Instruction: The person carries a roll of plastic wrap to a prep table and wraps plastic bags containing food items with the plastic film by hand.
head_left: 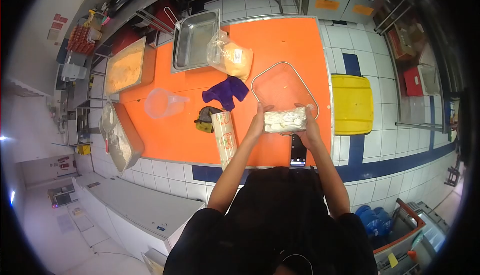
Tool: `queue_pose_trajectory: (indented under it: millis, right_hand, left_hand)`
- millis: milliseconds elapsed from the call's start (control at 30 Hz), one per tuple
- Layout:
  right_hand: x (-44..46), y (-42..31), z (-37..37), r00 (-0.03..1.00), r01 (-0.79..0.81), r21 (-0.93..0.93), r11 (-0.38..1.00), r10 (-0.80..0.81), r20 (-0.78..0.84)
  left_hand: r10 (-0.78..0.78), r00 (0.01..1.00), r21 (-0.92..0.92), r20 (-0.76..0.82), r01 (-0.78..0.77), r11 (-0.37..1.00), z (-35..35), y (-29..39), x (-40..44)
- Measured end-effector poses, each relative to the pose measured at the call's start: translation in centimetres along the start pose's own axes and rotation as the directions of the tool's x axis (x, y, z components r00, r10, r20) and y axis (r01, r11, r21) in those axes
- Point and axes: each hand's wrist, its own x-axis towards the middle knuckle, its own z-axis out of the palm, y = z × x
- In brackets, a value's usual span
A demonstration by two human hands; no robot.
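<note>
A pale, whitish block in clear wrapping (285,121) is held level between both hands, above the near edge of a clear tray with a metal rim (314,94). My left hand (257,121) grips the block's left end. At its right end, my right hand (312,125) has its fingers round the side. Just below the block a black phone (298,151) lies by the table's front edge. Left of my left forearm is a long printed roll (224,137), and beside it a small dark and yellow pouch (204,120).
On the orange table (175,145) are a purple cloth (226,93), a bag of orange powder (237,61), a clear jug (164,103) and a deep metal pan (196,40). Trays of orange crumbs (126,69) and white flour (120,140) stand left. A yellow lid (353,105) is right.
</note>
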Motion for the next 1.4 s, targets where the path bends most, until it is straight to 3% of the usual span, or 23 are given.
queue_pose_trajectory:
  millis: [33, 67, 100, 133, 167, 200, 267, 400, 467, 567, 800, 867, 1000, 1067, 1200, 1267, 1300, 1367, 1400]
  right_hand:
    - [-0.6, -0.8, 0.8, 0.998, -0.058, 0.040, 0.998, 0.058, -0.010]
    - [-1.1, -1.7, 1.2, 0.993, -0.114, 0.078, 0.990, 0.115, -0.016]
    - [-1.5, -2.4, 1.4, 0.994, -0.110, 0.074, 0.991, 0.112, -0.019]
    - [-1.9, -2.8, 1.6, 0.993, -0.116, -0.111, 0.987, 0.113, -0.029]
    - [-2.1, -2.8, 1.7, 0.993, -0.121, -0.291, 0.949, 0.115, -0.038]
    - [-2.0, -2.4, 1.4, 0.992, -0.129, -0.288, 0.949, 0.121, -0.044]
    - [-1.3, -1.7, 0.4, 0.998, -0.059, -0.468, 0.882, 0.066, 0.000]
    - [-1.1, -1.5, 0.6, 0.999, -0.001, -0.455, 0.890, 0.020, 0.036]
    - [-1.4, -2.1, 1.3, 1.000, -0.011, -0.455, 0.890, 0.015, 0.006]
    - [-1.7, -1.9, 2.4, 0.997, 0.073, -0.519, 0.851, -0.065, 0.033]
    - [-1.5, -0.9, 2.2, 0.989, 0.143, -0.460, 0.877, -0.142, 0.036]
    - [-1.5, -0.9, 2.2, 0.995, 0.070, -0.461, 0.885, -0.097, -0.034]
    - [-1.6, -1.4, 1.0, 0.999, 0.008, -0.451, 0.893, -0.028, -0.037]
    - [-2.8, -3.3, 2.1, 0.997, -0.079, -0.258, 0.963, 0.080, -0.004]
    - [-2.4, -3.3, 1.5, 0.997, -0.044, -0.423, 0.905, 0.065, 0.035]
    - [-2.0, -3.6, 2.5, 0.999, 0.008, -0.110, 0.994, -0.013, -0.049]
    - [-1.6, -3.5, 2.2, 0.999, 0.007, -0.109, 0.994, -0.013, -0.050]
    - [-0.4, -2.8, 0.9, 0.990, 0.141, -0.541, 0.829, -0.115, 0.081]
    - [0.0, -2.7, 0.5, 0.990, 0.140, -0.542, 0.829, -0.115, 0.080]
  left_hand:
    - [-0.096, 0.993, -0.187, 0.076, 0.108, 0.976, 0.2, 1.1, -0.9]
    - [-0.093, 0.992, -0.188, 0.084, 0.107, 0.976, 0.0, 1.2, -1.3]
    - [-0.063, 0.984, -0.094, 0.166, 0.079, 0.992, -0.3, 1.0, -1.9]
    - [-0.041, 0.968, 0.000, 0.247, 0.042, 0.999, -0.4, 0.9, -2.3]
    - [-0.041, 0.968, 0.000, 0.247, 0.043, 0.999, -0.4, 0.8, -2.1]
    - [-0.051, 0.973, -0.011, 0.227, 0.055, 0.998, -0.6, 0.3, -2.0]
    - [-0.045, 0.980, 0.002, 0.195, 0.046, 0.999, -0.8, -0.6, -1.9]
    - [-0.047, 0.988, -0.059, 0.149, 0.057, 0.997, -0.8, -0.9, -2.7]
    - [0.082, 0.986, -0.050, 0.146, -0.075, 0.996, -1.0, -1.5, -2.4]
    - [0.042, 0.993, -0.014, 0.111, -0.041, 0.999, -0.9, -0.5, -3.0]
    - [0.092, 0.993, 0.103, 0.073, -0.099, 0.990, -0.3, -0.4, -3.1]
    - [0.015, 0.995, 0.103, 0.098, -0.025, 0.994, -0.4, 0.3, -3.1]
    - [0.018, 0.973, 0.030, 0.229, -0.025, 0.999, -1.0, 2.0, -3.8]
    - [0.012, 0.953, 0.055, 0.302, -0.030, 0.998, -1.4, 2.1, -3.6]
    - [-0.038, 0.940, 0.089, 0.339, 0.008, 0.996, -1.7, 1.5, -3.1]
    - [0.046, 0.951, -0.034, 0.305, -0.038, 0.999, -1.5, 0.8, -2.9]
    - [0.045, 0.951, -0.033, 0.306, -0.036, 0.999, -1.3, 1.0, -3.0]
    - [-0.042, 0.954, -0.276, 0.297, 0.128, 0.953, -0.7, 1.5, -3.5]
    - [-0.043, 0.954, -0.277, 0.298, 0.129, 0.952, -0.6, 1.1, -3.3]
